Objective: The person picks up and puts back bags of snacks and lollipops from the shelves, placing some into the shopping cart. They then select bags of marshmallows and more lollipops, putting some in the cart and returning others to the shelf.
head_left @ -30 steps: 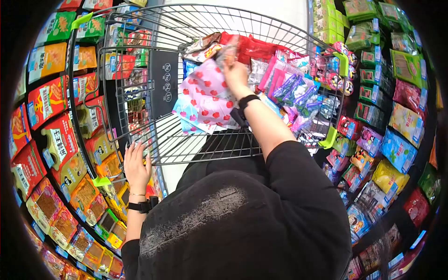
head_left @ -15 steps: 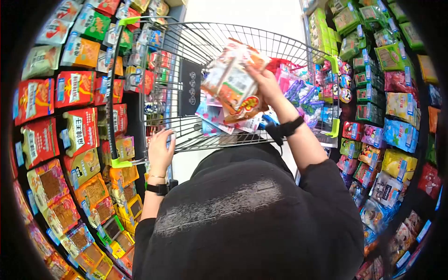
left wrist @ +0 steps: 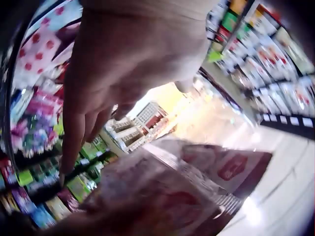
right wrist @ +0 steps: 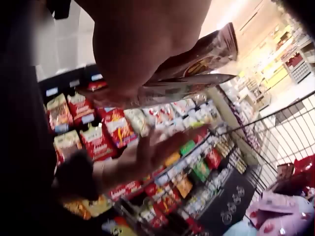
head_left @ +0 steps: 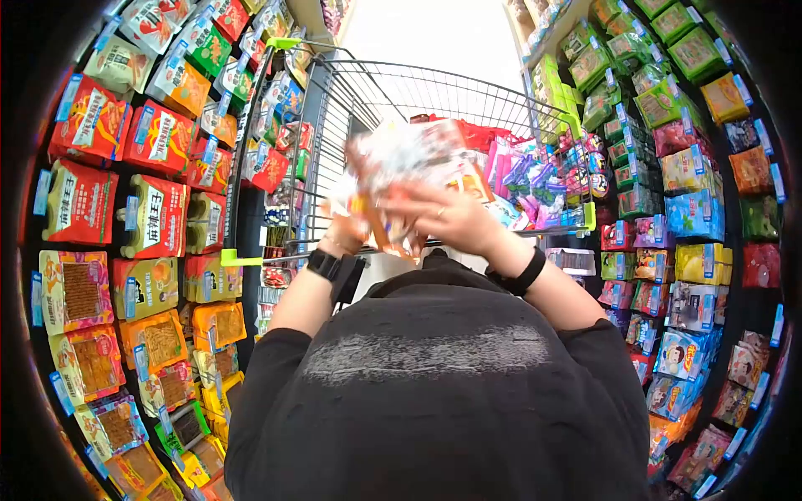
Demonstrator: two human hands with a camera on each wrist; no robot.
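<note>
My right hand (head_left: pixel 455 219) grips brown, red and white snack packets (head_left: pixel 418 150), held over the near end of the shopping cart (right wrist: pixel 224 201). The packets blur in the head view, while the right wrist view shows two edges fanned apart. Close to their left side is my left hand (head_left: pixel 347 232). Its fingers (right wrist: pixel 167 145) extend fairly straight below the packets in the right wrist view. A shiny packet seam (left wrist: pixel 197 182) faces the left wrist camera. In the cart lie a pink pouch with red spots (right wrist: pixel 280 216), purple bags (head_left: pixel 522 171) and red bags (head_left: pixel 459 129).
Shelves of red and orange snack packs (head_left: pixel 163 209) line the left side. On the right hang green packs (head_left: pixel 643 200), with yellow and blue ones nearby. Green corner caps (head_left: pixel 242 258) mark the cart's frame. A pale floor (head_left: pixel 426 33) runs ahead between the shelves.
My right hand has lifted packets out of the cart and brought them nearer my body. My left hand has left the cart's rim and moved right to the packets.
</note>
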